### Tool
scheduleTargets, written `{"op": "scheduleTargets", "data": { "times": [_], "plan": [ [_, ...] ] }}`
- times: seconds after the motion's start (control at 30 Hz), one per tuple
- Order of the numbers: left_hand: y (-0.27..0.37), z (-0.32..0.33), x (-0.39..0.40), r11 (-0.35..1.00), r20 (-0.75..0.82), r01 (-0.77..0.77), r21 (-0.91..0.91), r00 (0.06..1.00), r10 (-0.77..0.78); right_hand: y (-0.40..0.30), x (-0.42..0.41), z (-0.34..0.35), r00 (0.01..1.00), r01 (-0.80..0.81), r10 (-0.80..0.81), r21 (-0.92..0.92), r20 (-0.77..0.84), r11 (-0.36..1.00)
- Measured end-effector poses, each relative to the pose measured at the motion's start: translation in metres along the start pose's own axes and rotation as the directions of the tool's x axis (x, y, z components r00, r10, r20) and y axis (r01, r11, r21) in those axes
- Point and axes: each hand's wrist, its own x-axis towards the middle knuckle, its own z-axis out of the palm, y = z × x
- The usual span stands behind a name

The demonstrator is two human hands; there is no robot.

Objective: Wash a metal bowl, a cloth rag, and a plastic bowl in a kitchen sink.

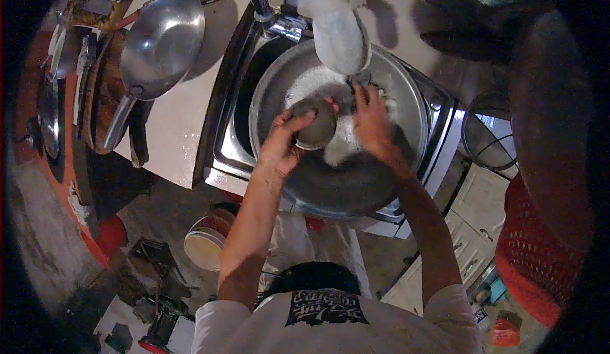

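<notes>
A wide metal basin [419,96] sits over the sink [224,149], with foamy water [310,80] inside. Above it, my left hand [281,144] grips a small round bowl [318,127] by the rim, its thumb over the edge. Something small and pink [332,105] shows beside the bowl. Over the basin's right half, my right hand [374,123] is blurred, its fingers bent forward. Those fingertips reach a dark grey wad [360,78], perhaps a scouring pad; whether they grip it is unclear. A whitish bag-like thing [339,39] hangs over the far rim.
Behind the basin stands a metal faucet [286,26]. A steel wok [162,44] leans on the left counter near a wooden board [107,92]. Below left is a tub [205,246]; at right hang a wire ring [464,127] and a red perforated basket [529,254].
</notes>
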Motion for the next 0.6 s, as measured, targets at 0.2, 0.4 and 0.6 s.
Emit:
{"op": "scheduleTargets", "data": {
  "times": [0.2,0.4,0.6],
  "plan": [
    [-0.009,0.015,-0.003,0.968,-0.006,-0.163,0.189,0.986,0.168,0.014,0.019,0.012,0.963,-0.233,0.172,0.319,0.207,0.919],
    [-0.01,0.003,0.007,0.764,0.068,-0.369,0.53,0.916,0.395,-0.038,-0.006,-0.069,0.996,0.082,-0.076,0.654,-0.037,0.752],
    [-0.03,0.044,0.003,0.612,0.051,-0.37,0.699,0.88,0.473,-0.078,-0.001,-0.051,0.937,0.097,0.237,0.841,-0.258,0.532]
  ]
}}
